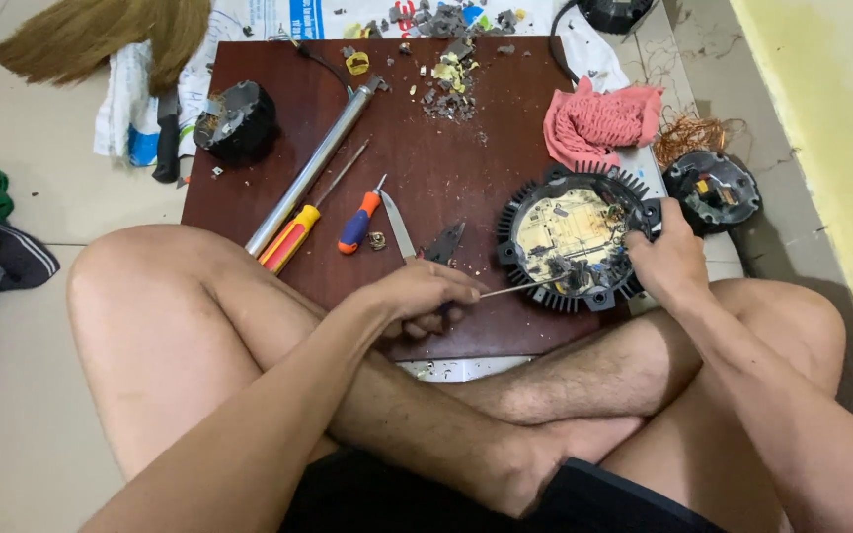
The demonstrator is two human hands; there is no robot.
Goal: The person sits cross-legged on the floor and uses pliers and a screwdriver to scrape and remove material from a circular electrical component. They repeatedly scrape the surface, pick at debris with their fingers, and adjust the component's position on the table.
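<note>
Pale floor tiles carry a dark wooden board (426, 168) laid over printed white-and-blue newspaper (249, 20). At the board's right edge sits a round finned black housing (577, 240), gripped by the closed right hand (668, 259). The left hand (422, 296), fingers curled, pinches a thin probe (515, 288) into it. Screwdrivers (323, 222), a steel tube (313, 168) and grey debris (446, 84), perhaps broken plastic, lie left of the housing; a pink rag (599, 120) behind.

Pink rag (599, 123); dark red-brown board (426, 168)
</note>
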